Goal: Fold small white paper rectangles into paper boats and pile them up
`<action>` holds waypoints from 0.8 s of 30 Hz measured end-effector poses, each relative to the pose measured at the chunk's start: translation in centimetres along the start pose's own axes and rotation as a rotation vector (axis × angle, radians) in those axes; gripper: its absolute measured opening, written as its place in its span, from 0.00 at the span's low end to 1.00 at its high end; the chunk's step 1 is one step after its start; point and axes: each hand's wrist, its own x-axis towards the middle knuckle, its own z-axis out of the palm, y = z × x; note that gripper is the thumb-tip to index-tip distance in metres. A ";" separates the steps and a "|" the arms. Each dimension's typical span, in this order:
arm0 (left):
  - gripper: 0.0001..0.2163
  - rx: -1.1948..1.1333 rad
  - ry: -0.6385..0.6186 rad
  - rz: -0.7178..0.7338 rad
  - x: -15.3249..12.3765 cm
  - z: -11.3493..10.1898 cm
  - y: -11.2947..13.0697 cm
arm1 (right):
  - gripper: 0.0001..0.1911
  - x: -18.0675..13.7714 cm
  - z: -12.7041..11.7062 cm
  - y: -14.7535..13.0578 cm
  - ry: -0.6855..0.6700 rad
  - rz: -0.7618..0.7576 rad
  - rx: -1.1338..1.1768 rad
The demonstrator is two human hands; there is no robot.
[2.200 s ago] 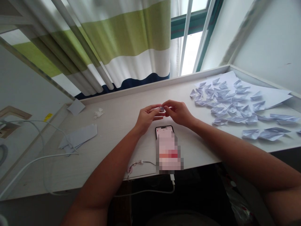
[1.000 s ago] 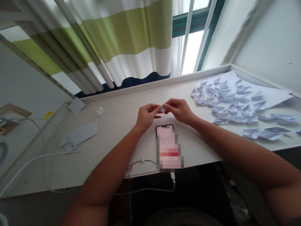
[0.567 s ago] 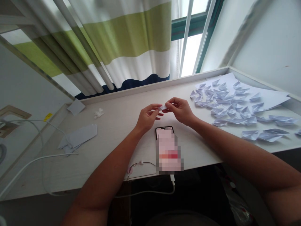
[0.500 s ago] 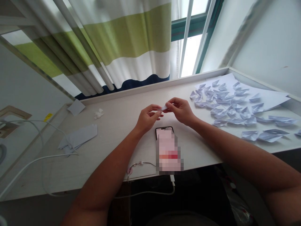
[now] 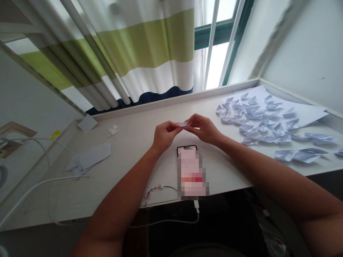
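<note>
A small folded piece of white paper (image 5: 183, 124) is held just above the desk, beyond the phone. One end is pinched by my left hand (image 5: 165, 134), whose fingers are closed on it. At the other end my right hand (image 5: 201, 127) also grips the paper between thumb and fingers. The fingers partly cover it, so its exact fold is hard to make out. To the right lie several folded paper boats (image 5: 264, 125), spread across the desk in a loose group.
A phone (image 5: 189, 171) with a charging cable (image 5: 197, 206) lies at the desk's (image 5: 134, 157) front edge, a beaded strap (image 5: 152, 190) beside it. Paper sheets (image 5: 92, 157), a crumpled tissue (image 5: 112, 130) and white cables (image 5: 29, 191) are on the left. Large sheets (image 5: 300, 100) lie at back right.
The folded paper has turned and now shows more broadly between my hands. My left hand has shifted slightly left, and the fingers of both hands have changed their hold.
</note>
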 end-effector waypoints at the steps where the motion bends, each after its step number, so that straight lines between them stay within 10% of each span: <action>1: 0.17 -0.011 0.002 -0.012 0.0 0.1 0.2 | 0.25 0.0 0.0 0.0 0.012 0.009 0.023; 24: 0.18 0.026 -0.140 -0.090 0.0 -0.1 0.4 | 0.25 0.2 -0.4 -0.5 0.039 0.071 0.074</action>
